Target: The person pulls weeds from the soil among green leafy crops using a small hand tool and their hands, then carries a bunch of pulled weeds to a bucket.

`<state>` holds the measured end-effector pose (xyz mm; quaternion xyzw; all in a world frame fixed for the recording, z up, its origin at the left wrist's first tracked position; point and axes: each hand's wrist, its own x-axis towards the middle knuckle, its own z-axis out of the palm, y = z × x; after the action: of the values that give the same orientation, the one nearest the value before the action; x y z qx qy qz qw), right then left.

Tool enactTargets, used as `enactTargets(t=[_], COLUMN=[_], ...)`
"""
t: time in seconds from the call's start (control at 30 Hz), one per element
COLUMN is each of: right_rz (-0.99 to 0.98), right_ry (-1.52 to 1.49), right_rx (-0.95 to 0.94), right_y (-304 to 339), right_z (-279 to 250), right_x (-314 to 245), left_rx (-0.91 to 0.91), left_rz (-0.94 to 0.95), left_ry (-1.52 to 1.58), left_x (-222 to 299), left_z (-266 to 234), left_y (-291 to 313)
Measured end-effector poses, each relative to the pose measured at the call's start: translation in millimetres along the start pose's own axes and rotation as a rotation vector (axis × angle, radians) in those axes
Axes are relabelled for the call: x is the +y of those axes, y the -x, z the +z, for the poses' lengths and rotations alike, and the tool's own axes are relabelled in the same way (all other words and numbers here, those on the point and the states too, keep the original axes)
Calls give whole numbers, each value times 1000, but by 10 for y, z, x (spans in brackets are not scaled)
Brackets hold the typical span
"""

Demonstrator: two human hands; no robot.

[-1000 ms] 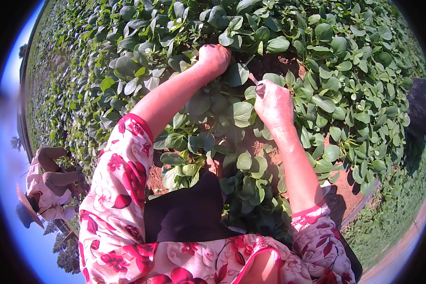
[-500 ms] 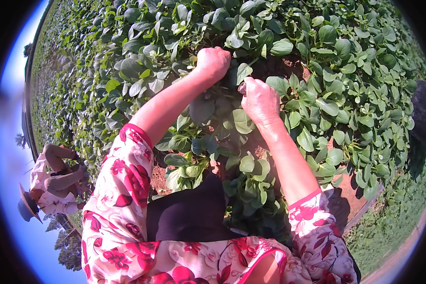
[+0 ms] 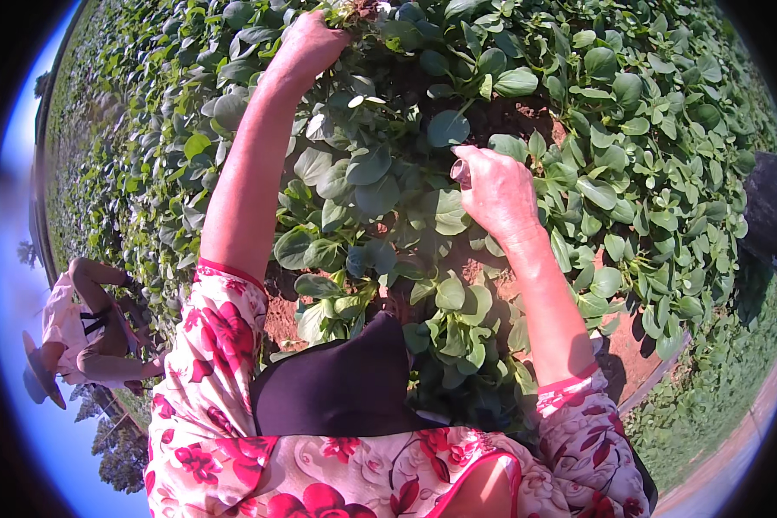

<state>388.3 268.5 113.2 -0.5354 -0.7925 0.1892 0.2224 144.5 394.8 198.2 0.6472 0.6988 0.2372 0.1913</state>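
My left hand (image 3: 312,41) is stretched far forward and closed on a leafy plant (image 3: 344,12). Reddish soil shows beside that plant at the top edge of the view. Closer in and to the right, my right hand (image 3: 501,197) is closed around a small brown object with a rounded end (image 3: 460,173). The rest of that object is hidden in the fist, so its kind cannot be made out. Broad-leaved green plants (image 3: 371,181) grow beneath and between both arms.
Dense leafy crop (image 3: 647,129) spreads on all sides, with reddish soil (image 3: 281,315) in gaps. A dark object (image 3: 767,211) stands at the far right, near a grassy strip (image 3: 708,423). Another person in a hat (image 3: 86,332) crouches at the left edge.
My left hand has moved forward and left, away from my right hand, and a plant now shows at its fingers. My right hand has shifted slightly right and nearer, still closed.
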Motion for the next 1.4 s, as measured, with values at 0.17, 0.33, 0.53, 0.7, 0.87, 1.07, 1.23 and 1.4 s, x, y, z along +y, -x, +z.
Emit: enactTargets(t=[0.17, 0.33, 0.53, 0.7, 0.87, 1.07, 1.23, 1.4], right_rz=[14, 160, 139, 164, 167, 274, 305, -94], right_ry=[41, -46, -108, -28, -86, -157, -319, -52], right_rx=[-10, 44, -74, -100, -105, -118, -7, -83], right_y=[79, 355, 437, 389, 411, 351, 169, 272], right_z=[-178, -310, -148, -99, -23, 134, 497, 482], right_x=[44, -10, -164, -74, 13, -31, 208, -24], left_rx=[46, -29, -334, -464, -488, -638, -562, -472], left_rz=[-118, 134, 412, 428, 395, 278, 246, 288], left_ry=[85, -171, -374, -669, -787, -979, -994, -916], left_x=[156, 214, 279, 42, -96, -28, -138, -249], left_z=[-222, 75, 763, 984, 1056, 1215, 1360, 1183], left_y=[209, 531, 867, 1070, 1141, 934, 735, 873])
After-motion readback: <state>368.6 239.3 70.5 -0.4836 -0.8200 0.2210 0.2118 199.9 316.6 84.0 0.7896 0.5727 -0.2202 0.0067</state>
